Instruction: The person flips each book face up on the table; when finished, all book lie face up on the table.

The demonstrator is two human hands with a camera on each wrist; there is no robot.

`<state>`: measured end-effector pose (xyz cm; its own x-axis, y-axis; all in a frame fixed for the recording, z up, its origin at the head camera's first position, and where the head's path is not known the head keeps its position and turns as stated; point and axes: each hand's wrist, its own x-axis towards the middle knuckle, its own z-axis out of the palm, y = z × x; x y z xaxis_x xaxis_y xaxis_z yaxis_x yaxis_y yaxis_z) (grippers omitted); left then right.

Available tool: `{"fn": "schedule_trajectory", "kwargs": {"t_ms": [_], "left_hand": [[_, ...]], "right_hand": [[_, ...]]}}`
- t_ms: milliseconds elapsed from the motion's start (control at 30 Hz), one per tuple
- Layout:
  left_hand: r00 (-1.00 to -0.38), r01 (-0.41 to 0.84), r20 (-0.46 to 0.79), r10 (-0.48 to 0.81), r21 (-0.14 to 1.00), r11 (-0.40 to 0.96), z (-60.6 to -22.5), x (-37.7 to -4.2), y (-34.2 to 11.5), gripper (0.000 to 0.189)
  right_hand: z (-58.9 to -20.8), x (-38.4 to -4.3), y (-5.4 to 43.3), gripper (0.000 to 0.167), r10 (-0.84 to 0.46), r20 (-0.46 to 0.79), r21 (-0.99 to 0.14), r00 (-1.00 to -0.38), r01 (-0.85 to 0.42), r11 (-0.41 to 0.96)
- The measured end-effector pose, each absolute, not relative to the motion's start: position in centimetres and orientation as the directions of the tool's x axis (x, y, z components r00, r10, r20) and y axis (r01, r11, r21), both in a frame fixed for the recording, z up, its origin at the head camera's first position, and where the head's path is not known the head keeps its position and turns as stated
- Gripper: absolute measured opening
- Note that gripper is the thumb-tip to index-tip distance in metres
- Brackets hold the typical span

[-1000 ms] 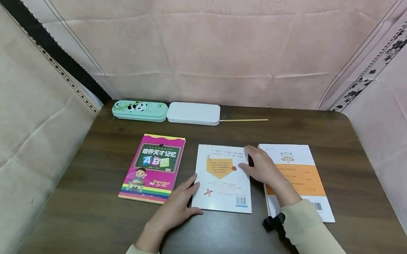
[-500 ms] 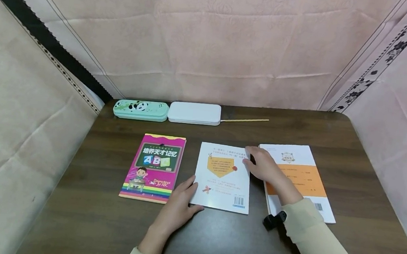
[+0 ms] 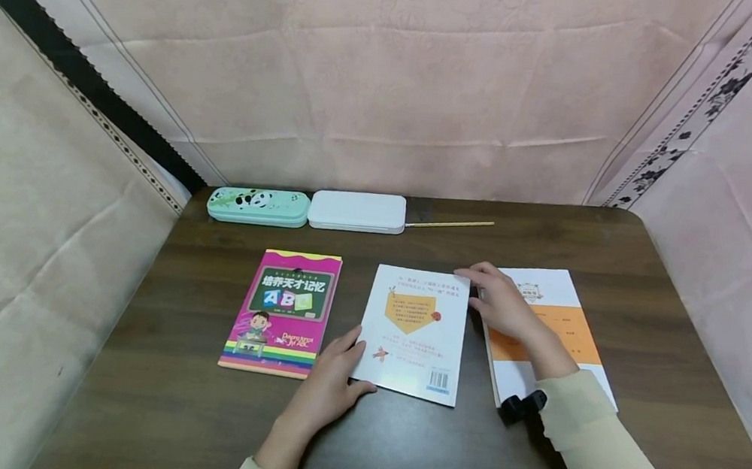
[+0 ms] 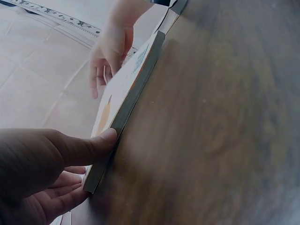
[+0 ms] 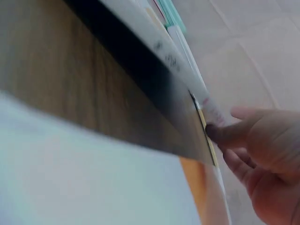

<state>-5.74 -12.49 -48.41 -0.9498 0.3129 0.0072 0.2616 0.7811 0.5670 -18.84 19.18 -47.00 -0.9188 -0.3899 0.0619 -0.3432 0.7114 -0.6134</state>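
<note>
A white book (image 3: 404, 365) with an orange shield-shaped panel lies back cover up, slightly turned, in the middle of the table. At its lower left corner my left hand (image 3: 327, 385) holds it, fingers along the left side and thumb at the front edge. The left wrist view shows that thumb (image 4: 101, 143) on the book's page edges. My right hand (image 3: 505, 307) is at the upper right corner, its fingertips touching the top edge. In the right wrist view, its thumb (image 5: 227, 134) meets the end of the book's spine (image 5: 176, 63). The hidden underside cannot be seen.
Left of the book lies a pink book (image 3: 287, 309). A white-and-orange book (image 3: 564, 332) sits on the right, partly under my right forearm. Along the back edge are a green panda pencil case (image 3: 259, 212), a white case (image 3: 357, 214) and a thin stick (image 3: 452, 224).
The white book has turned a little clockwise, its top shifting right and its lower right corner coming nearer. My right hand has moved slightly right; the left has barely moved.
</note>
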Motion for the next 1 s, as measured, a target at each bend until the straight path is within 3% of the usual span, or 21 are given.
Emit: {"fn": "schedule_trajectory", "kwargs": {"t_ms": [300,467,700,833,1000], "left_hand": [[-0.948,0.243,-0.005,0.317,0.631,0.737,-48.5,-5.6,-13.1,0.077],[-0.956,0.270,0.088,0.281,0.644,0.716,-48.5,-5.5,-13.2,0.060],[-0.955,0.293,0.182,0.233,0.676,0.676,-48.5,-5.4,-13.4,0.039],[-0.933,0.357,0.294,0.205,0.698,0.620,-48.4,-5.4,-13.3,0.033],[-0.887,0.441,0.433,0.159,0.697,0.565,-48.2,-5.7,-13.2,0.032]], "right_hand": [[-46.2,-18.9,20.9,0.041,-0.459,0.152,-0.629,-0.876,-0.444,0.638],[-46.2,-18.9,21.3,0.041,-0.468,0.203,-0.675,-0.860,-0.469,0.569],[-45.7,-18.9,20.8,0.038,-0.416,0.204,-0.806,-0.886,-0.393,0.442],[-44.6,-18.9,20.4,0.034,-0.397,0.237,-0.849,-0.887,-0.387,0.359],[-43.6,-19.4,19.6,0.030,-0.389,0.356,-0.833,-0.849,-0.478,0.280]]}}
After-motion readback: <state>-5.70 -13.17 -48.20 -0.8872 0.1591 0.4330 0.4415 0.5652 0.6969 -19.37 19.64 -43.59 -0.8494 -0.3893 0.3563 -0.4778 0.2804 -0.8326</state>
